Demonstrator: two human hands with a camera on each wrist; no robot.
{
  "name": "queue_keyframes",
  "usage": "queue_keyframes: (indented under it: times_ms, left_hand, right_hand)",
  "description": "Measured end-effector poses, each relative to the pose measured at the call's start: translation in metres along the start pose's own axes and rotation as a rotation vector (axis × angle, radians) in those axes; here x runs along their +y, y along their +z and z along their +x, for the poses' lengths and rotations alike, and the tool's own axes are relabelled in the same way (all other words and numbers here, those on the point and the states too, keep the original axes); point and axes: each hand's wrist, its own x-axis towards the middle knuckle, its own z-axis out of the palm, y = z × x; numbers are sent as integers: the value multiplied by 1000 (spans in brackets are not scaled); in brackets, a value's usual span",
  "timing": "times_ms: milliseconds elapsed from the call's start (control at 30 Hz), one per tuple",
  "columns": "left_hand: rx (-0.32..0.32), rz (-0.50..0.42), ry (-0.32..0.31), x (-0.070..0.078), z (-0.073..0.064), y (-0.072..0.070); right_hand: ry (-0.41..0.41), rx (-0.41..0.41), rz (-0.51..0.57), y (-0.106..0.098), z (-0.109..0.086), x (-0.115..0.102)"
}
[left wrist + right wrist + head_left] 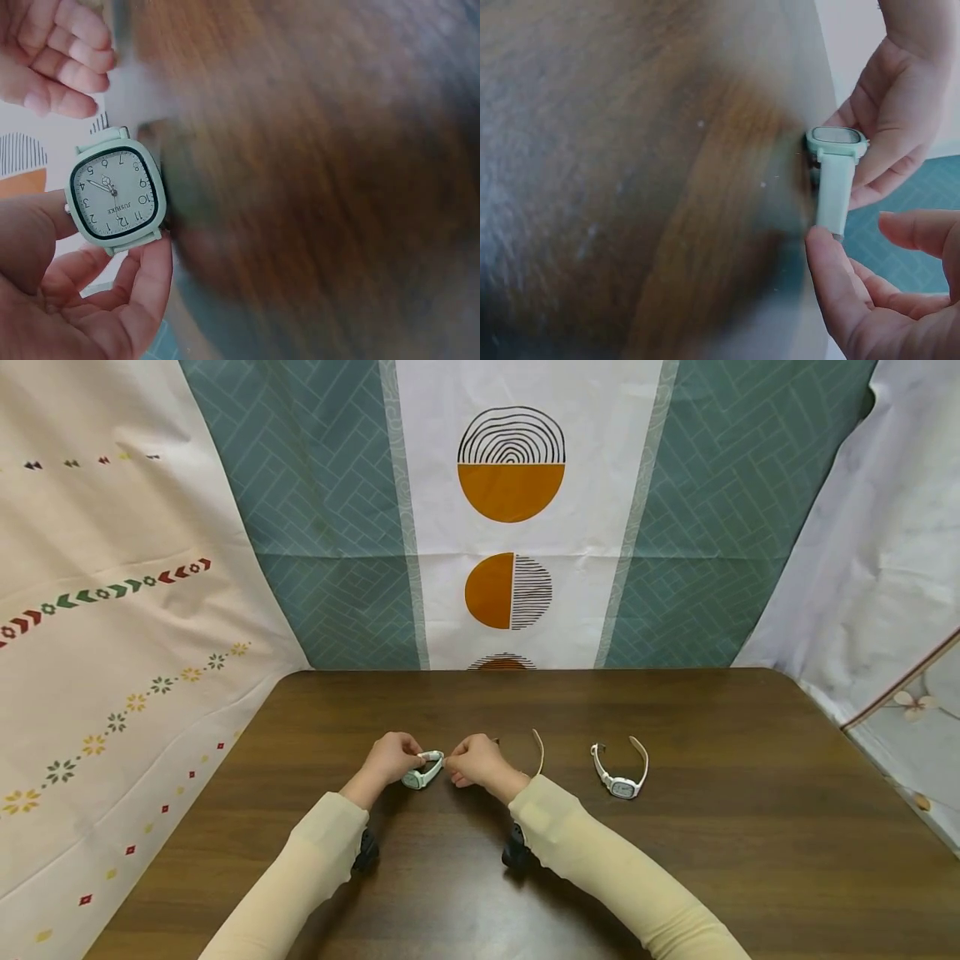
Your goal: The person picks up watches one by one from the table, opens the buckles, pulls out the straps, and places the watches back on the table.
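A mint-green wristwatch (413,779) with a rounded square face is in my left hand (388,758), at the middle left of the table. In the left wrist view, thumb and fingers grip the watch (118,193) at its case, with the dial turned toward the camera. My right hand (482,762) is at the watch's right side. Its thumb and fingers stand apart in the right wrist view, one fingertip right at the end of the hanging strap (835,195). The left hand (904,112) appears behind the watch there.
A white wristwatch (623,788) lies on the wooden table (712,860) to the right, its strap spread in a U. Behind the right forearm, a thin pale strap (540,750) stands up, its lower part hidden. Patterned cloths (337,510) hang around the table.
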Motion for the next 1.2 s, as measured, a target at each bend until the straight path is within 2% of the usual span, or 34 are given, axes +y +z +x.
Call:
queue_keyframes:
  times_ms: [100,267,400,467,567,733,967,1200]
  left_hand:
    - [-3,-8,16,0,-3,1]
    - [-65,-49,46,1,-7,0]
    - [-99,-122,83,-3,-7,-1]
    - [-135,-176,103,-5,-7,-2]
    - [-222,-278,92,-10,-5,-2]
    - [-321,-417,7,-15,-2,-3]
    - [-405,-438,17,-16,-2,-6]
    - [-431,-465,42,-19,-3,-6]
  right_hand:
    - [3,4,5,4,2,4]
    - [-5,-20,-4,5,2,8]
    - [-23,-37,8,6,3,10]
    - [-34,-44,26,7,3,12]
    - [-37,-57,60,8,5,15]
    - [-37,-79,91,9,7,19]
    - [-30,-93,91,8,7,20]
    - [-47,-84,97,10,4,21]
